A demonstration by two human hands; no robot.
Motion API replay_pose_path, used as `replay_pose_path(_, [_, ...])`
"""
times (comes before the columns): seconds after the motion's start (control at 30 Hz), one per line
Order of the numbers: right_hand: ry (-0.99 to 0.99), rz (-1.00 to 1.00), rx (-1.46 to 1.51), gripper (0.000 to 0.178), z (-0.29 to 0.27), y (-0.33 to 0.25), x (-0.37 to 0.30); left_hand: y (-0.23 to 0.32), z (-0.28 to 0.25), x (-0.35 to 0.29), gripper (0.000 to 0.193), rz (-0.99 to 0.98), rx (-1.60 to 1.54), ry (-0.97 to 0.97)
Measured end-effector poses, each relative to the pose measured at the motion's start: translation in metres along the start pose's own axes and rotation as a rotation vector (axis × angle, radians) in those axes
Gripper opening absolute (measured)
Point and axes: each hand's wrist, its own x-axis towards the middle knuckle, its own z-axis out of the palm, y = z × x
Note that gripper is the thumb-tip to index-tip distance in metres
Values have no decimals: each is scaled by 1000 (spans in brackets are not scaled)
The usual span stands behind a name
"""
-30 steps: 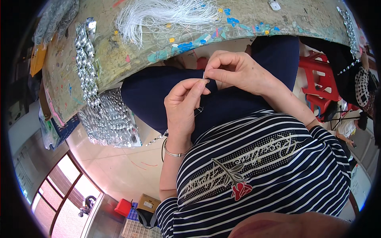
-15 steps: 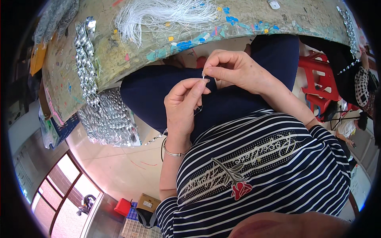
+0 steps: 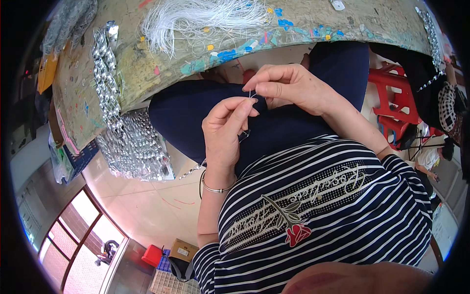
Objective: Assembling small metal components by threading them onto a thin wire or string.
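Stripes of navy and white run across one shirt [image 3: 338, 206], nearest to the camera, with one red rose [image 3: 297, 235] worked on its front. One silver bracelet [image 3: 214, 190] circles the left wrist. Of two bare hands, the left hand [image 3: 226, 128] pinches a thin white thread [image 3: 250, 94] between thumb and forefinger, its tip standing up over the lap; whether it is one strand or two cannot be told. Just above it, the right hand [image 3: 290, 87] bends its thumb and forefinger around the thread's end, the two tips slightly parted; whether they grip it cannot be told. Beneath both hands are two legs in dark navy trousers [image 3: 191, 105]. To the left, one thick bunch of twisted silver strips [image 3: 139, 152], too many to count, hangs below the edge of one paint-flecked desk [image 3: 134, 78]. On that desk lie one smaller silver cluster [image 3: 105, 73] at the left, one loose bundle of white string [image 3: 196, 22] toward the middle, and one small metallic piece [image 3: 338, 5] beyond. Off to the right stands at least one red stool [image 3: 399, 98], and past it parts of at least two other people show, one with a checked sleeve [image 3: 446, 105].
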Motion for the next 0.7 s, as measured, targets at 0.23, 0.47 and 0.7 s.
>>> replay_pose_path(0.23, [-61, -227, -139, 18, -2, 3, 3, -2, -1, 0, 10, -3, -20, -14])
replay_pose_path(0.47, [8, -301, -181, 8, 2, 5, 3, 0, 1, 0, 11, -40, -7, -6])
replay_pose_path(0.7, [85, -640, -695, 7, 1, 4, 3, 2, 0, 1, 13, -45, 1, 2])
